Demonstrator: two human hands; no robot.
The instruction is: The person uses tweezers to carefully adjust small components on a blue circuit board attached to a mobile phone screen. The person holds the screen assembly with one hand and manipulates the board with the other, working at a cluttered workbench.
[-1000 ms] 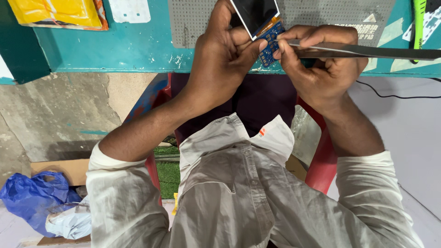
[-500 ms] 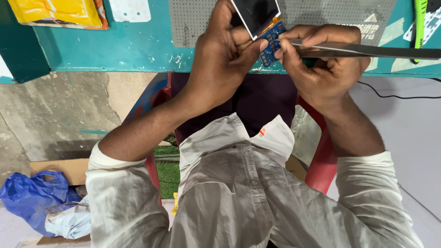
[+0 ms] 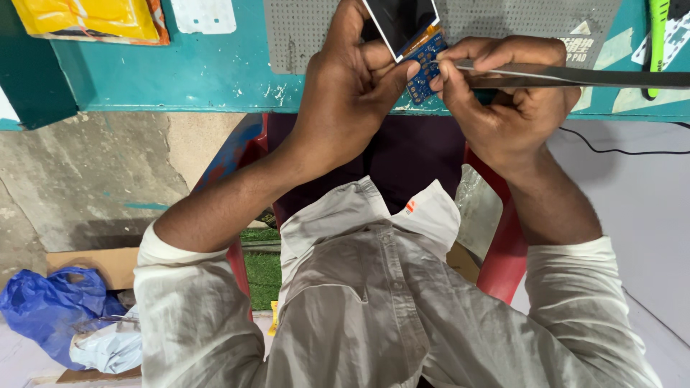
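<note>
Looking down from the head camera: left hand (image 3: 352, 93) closed around a small screen module (image 3: 401, 23), glossy dark glass in a thin pale frame, flat and rectangular, tilted, with a strip of orange flex at its lower edge. Pinched between left thumb and fingers just below that glass, a blue circuit board (image 3: 425, 63), matte, dotted with tiny pale solder pads, partly hidden by the fingertips of both hands. Held up above the front edge of the teal workbench (image 3: 194, 72), board and screen together, between the two hands. Right hand (image 3: 510, 100) curled tight around long metal tweezers (image 3: 575, 75), smooth grey steel, flat and tapering, lying nearly level and running off to the right; tip buried behind the right forefinger beside the board, so contact with the board not possible to tell. Beyond the hands, a grey perforated work mat (image 3: 517, 18) with a fine grid of holes, lying on the chipped, painted bench top. At upper left a crinkled yellow plastic packet (image 3: 93, 18) and a white plate (image 3: 205, 13); at upper right a bright green tool handle (image 3: 658, 36). Below the bench, rumpled off-white shirt sleeves, a red plastic chair (image 3: 503, 266), a thin black cable (image 3: 611, 149) across the pale floor, a blue plastic bag (image 3: 50, 309) crumpled beside brown cardboard (image 3: 100, 262).
</note>
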